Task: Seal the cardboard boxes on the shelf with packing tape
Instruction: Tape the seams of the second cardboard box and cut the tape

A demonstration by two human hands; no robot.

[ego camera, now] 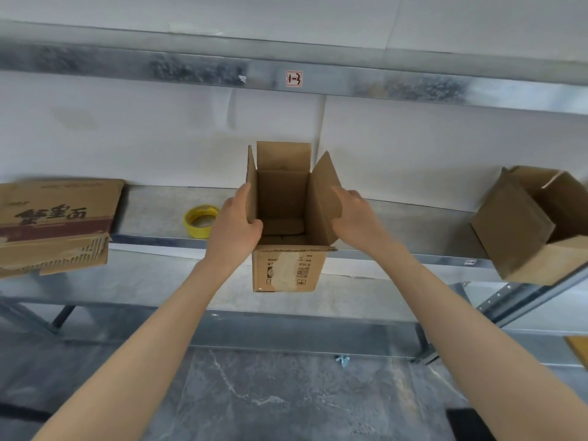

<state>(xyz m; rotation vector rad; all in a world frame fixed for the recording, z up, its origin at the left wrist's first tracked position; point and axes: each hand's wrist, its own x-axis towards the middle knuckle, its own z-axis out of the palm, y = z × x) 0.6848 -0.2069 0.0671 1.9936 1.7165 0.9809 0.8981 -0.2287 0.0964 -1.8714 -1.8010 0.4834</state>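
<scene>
Holding the open box (288, 249) at centre frame, both hands are on its side flaps. Left hand (237, 226) pinches the left flap (252, 189), thumb on the inner face, fingers wrapped round the outside. Right hand (354, 214) is pressed flat against the outer face of the right flap (324, 198); fingers look spread on the cardboard, not curled round it, so more a push than a pinch, tho the fingertips are partly hidden & I can't tell for sure. Back flap (283, 155) stands upright, near flap looks folded down or torn along the front rim.

Box sits at the front edge of the shelf (152, 214), w/ its front face overhanging toward the camera, prob. pulled forward so the top is reachable. Old tape patch shows on the front panel. Inside looks empty or nearly so; bottom is dim.

Yellow tape roll (201, 220) lies flat on the shelf just left of the left hand, close by for the next grab. Hands are placed to fold the side flaps inward, judging by the grip; the box isn't closed yet & no tape is on top.

Printed box (57, 224) sits at left of frame, its front edge torn. Tilted box (534, 224) at right, open too, hangs off the shelf edge, so it's likely still to do.
</scene>
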